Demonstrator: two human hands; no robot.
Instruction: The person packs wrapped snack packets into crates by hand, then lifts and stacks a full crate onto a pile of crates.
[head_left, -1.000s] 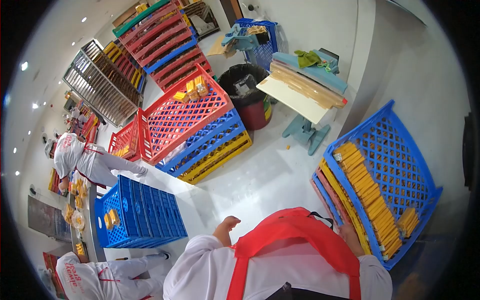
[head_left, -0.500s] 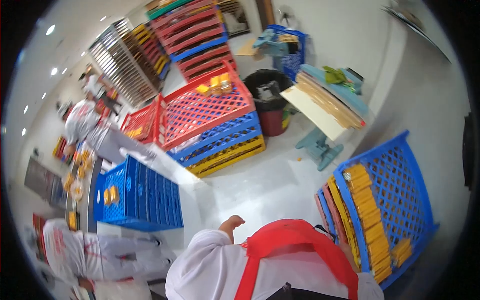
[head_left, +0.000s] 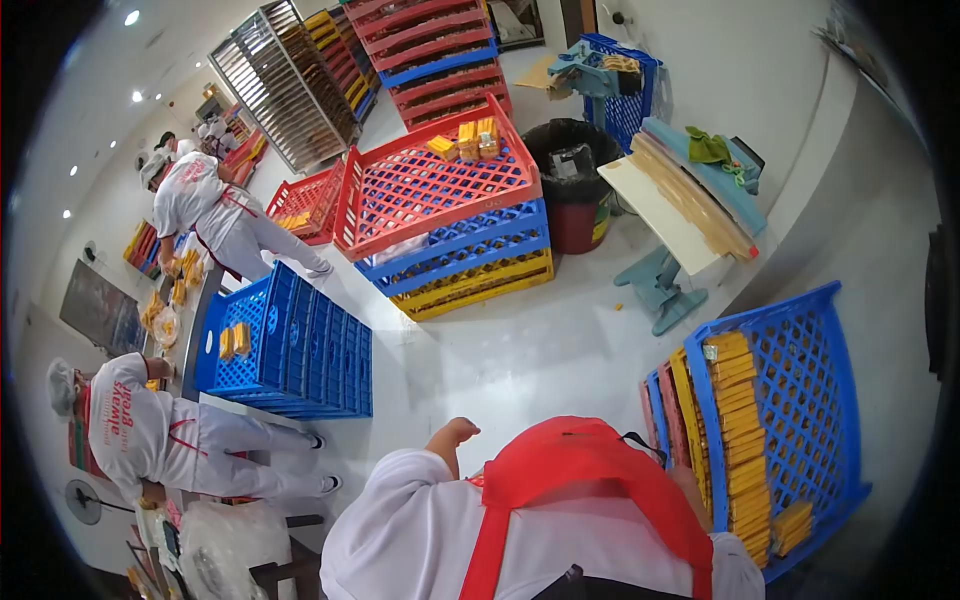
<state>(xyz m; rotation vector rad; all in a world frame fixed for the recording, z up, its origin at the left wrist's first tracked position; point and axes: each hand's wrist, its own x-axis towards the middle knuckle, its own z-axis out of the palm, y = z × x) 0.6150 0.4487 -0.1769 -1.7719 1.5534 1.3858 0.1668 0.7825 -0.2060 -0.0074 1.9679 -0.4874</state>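
Note:
My left hand (head_left: 456,432) is held out from my body above the pale floor, touching nothing that I can see. Its fingers are partly visible, pointing right, and look loosely extended. On the other side, my right hand (head_left: 688,488) is low beside the red apron (head_left: 570,460), which hides its fingers. It is close to the stack of crates topped by a blue crate (head_left: 810,400); contact cannot be made out. Rows of yellow packs (head_left: 740,430) line that crate's near side, and a few more packs (head_left: 792,527) lie apart.
A red crate (head_left: 440,205) with yellow packs tops a stack ahead. Blue crates (head_left: 320,345) stand at left beside a worktable, where co-workers (head_left: 215,200) in white stand. A black-lined bin (head_left: 570,170) and a stand with boards (head_left: 670,195) are at right.
My view has turned a little, so the crates and bin ahead appear shifted right and the left co-worker shows more fully. My hands stay in much the same position.

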